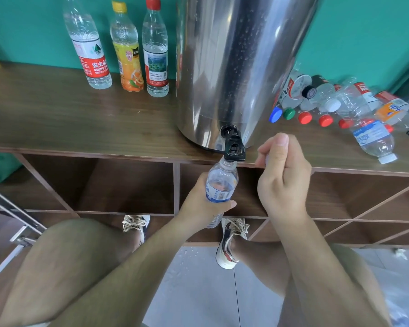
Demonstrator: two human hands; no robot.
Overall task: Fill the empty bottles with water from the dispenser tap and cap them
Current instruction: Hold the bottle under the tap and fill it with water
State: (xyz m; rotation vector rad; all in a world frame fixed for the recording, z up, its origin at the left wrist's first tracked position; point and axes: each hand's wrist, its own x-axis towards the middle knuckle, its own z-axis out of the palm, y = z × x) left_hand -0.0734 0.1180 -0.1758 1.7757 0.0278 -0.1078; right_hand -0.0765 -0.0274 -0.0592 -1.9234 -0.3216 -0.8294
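Head view: grips the clear bottle with the left hand, fingers curled round its blue-labelled middle, and holds its uncapped mouth just under the black tap at the foot of the steel dispenser. Holds the right hand just right of the tap, beside the near edge of the wooden bench, with fingers curled into the palm and thumb laid on top; cannot tell whether they pinch anything. Shows, left of the dispenser toward the far wall, three capped bottles standing upright: a red-labelled bottle, a yellow-capped orange bottle and a red-capped bottle. Shows, right of the dispenser, a heap of empty bottles lying on their sides, with a white-capped bottle nearest. Looks past open shelf compartments under the bench to wet floor tiles.
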